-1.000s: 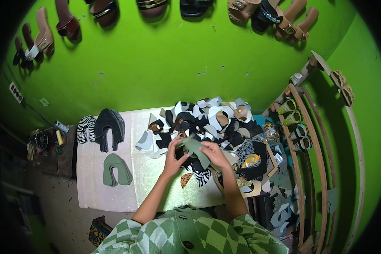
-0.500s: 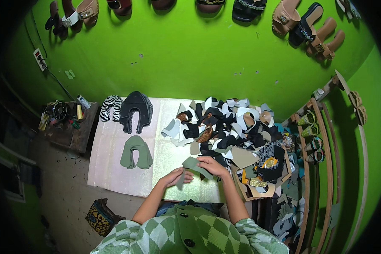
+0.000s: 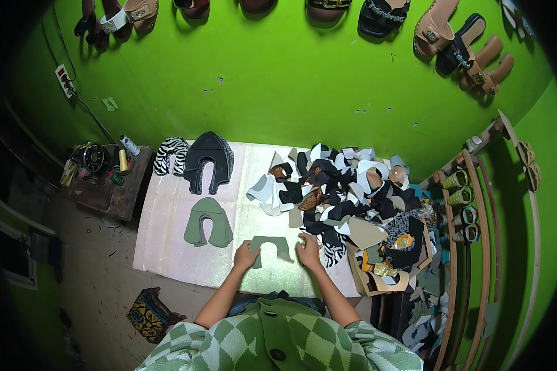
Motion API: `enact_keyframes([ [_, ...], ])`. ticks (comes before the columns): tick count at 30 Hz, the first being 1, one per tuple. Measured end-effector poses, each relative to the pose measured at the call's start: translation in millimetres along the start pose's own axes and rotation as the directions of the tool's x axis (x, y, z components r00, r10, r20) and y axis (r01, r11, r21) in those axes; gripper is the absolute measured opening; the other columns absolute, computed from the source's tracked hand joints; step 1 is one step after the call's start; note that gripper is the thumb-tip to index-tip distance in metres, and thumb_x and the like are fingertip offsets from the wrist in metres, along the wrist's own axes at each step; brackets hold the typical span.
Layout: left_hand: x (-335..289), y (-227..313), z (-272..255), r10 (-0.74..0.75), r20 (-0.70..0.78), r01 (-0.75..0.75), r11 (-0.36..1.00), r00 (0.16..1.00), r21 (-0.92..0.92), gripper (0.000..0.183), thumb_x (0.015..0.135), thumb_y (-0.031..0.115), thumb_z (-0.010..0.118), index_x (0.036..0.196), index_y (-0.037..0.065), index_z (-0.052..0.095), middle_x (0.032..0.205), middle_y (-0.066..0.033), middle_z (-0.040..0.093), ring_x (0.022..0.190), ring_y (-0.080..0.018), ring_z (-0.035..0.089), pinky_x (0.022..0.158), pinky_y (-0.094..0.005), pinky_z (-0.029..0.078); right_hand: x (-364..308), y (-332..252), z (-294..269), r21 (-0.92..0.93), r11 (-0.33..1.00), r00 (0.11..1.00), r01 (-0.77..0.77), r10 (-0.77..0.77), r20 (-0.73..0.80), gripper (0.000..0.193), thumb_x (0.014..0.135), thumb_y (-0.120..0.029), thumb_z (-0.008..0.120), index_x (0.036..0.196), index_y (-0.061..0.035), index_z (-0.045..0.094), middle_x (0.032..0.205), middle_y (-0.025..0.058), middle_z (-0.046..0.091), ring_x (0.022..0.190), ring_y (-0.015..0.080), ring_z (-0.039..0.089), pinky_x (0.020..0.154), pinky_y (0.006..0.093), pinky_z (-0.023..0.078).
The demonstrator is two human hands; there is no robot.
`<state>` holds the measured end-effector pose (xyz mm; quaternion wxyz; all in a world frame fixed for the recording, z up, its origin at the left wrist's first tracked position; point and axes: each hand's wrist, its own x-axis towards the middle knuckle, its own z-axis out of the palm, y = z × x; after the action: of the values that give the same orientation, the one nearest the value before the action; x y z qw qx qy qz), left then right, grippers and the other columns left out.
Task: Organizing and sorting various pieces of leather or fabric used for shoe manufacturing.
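Note:
A dark green, arch-shaped cut piece (image 3: 268,240) lies over the near part of the white table, its opening toward me. My left hand (image 3: 246,255) is closed on its left leg, thumb and fingers at the edge. Just off the right leg is my right hand (image 3: 307,250), fingers apart and nothing visible in them. Farther left sits a stack of green arch-shaped pieces (image 3: 218,229). Behind it are a thick stack of black arch-shaped pieces (image 3: 208,145) and some zebra-striped ones (image 3: 170,147).
A heap of mixed scraps (image 3: 328,179) covers the table's right side, beside an open box (image 3: 377,285) of offcuts. At left stands a small dark bench (image 3: 108,198) with thread spools. Sandals (image 3: 435,31) hang on the green wall; a wooden rack (image 3: 455,247) stands at right.
The green piece has gone from being held folded between both hands to spread open over the table. My right hand has let go and moved slightly away; zebra-striped scraps now show beside it.

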<state>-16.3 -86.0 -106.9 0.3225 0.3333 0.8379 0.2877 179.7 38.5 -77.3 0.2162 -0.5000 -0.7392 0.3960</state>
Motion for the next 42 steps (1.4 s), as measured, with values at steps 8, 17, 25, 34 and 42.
enact_keyframes([
  [8, -6.7, 14.5, -10.8, -0.035, -0.099, 0.042, 0.996, 0.994, 0.074, 0.046, 0.072, 0.021, 0.07, 0.113, 0.008, 0.053, 0.092, -0.0105, 0.063, 0.084, -0.0275, 0.062, 0.073, -0.0384, 0.049, 60.2, 33.4, -66.1, -0.735, 0.677, 0.959, 0.022, -0.223, -0.176, 0.023, 0.081, -0.011, 0.05, 0.097, -0.0155, 0.066, 0.104, 0.0054, 0.052, 0.099, 0.0226, 0.049, 0.083, 0.0395, 0.036],
  [17, 1.7, -11.0, -10.1, -0.002, -0.076, -0.003, 0.998, 0.997, -0.066, 0.032, 0.071, 0.014, 0.07, 0.1, 0.007, 0.06, 0.08, -0.0079, 0.067, 0.075, -0.027, 0.065, 0.07, -0.0351, 0.051, 85.1, 51.0, -91.4, -0.691, 0.72, 0.964, 0.066, -0.224, -0.141, 0.015, 0.073, -0.012, 0.063, 0.085, -0.0177, 0.07, 0.086, 0.0048, 0.055, 0.088, 0.0243, 0.055, 0.077, 0.0401, 0.039],
  [25, -8.4, 4.3, -13.1, 0.118, -0.317, -0.054, 0.978, 0.941, 0.204, 0.035, 0.07, 0.018, 0.071, 0.101, 0.007, 0.058, 0.085, -0.0089, 0.064, 0.079, -0.0273, 0.062, 0.072, -0.0383, 0.049, 72.2, 6.5, -115.3, -0.672, 0.736, 0.981, 0.079, -0.177, -0.078, 0.007, 0.071, -0.018, 0.068, 0.076, -0.0148, 0.07, 0.089, 0.0067, 0.059, 0.089, 0.0235, 0.057, 0.075, 0.0399, 0.044],
  [34, 4.9, 17.0, -8.2, 0.002, 0.14, 0.065, 0.878, 0.99, -0.475, 0.038, 0.088, 0.033, 0.054, 0.115, 0.007, 0.05, 0.101, -0.0089, 0.064, 0.084, -0.0188, 0.062, 0.074, -0.0312, 0.046, 59.6, -29.5, -104.4, 0.428, 0.884, 0.954, 0.186, -0.267, 0.137, 0.01, 0.076, 0.003, 0.054, 0.075, 0.0002, 0.063, 0.088, 0.0063, 0.061, 0.08, 0.0116, 0.056, 0.067, 0.0204, 0.041],
  [42, 1.1, 61.2, -14.8, 0.097, 0.483, 0.342, 0.586, 0.871, -0.735, 0.047, 0.093, 0.03, 0.052, 0.131, 0.006, 0.038, 0.104, -0.0091, 0.062, 0.095, -0.0137, 0.061, 0.072, -0.022, 0.047, 36.4, -43.6, -38.2, 0.548, 0.835, 0.88, -0.046, -0.226, 0.418, 0.011, 0.08, 0.0, 0.064, 0.091, -0.0008, 0.062, 0.086, 0.0001, 0.062, 0.076, 0.0039, 0.055, 0.069, 0.0162, 0.043],
])
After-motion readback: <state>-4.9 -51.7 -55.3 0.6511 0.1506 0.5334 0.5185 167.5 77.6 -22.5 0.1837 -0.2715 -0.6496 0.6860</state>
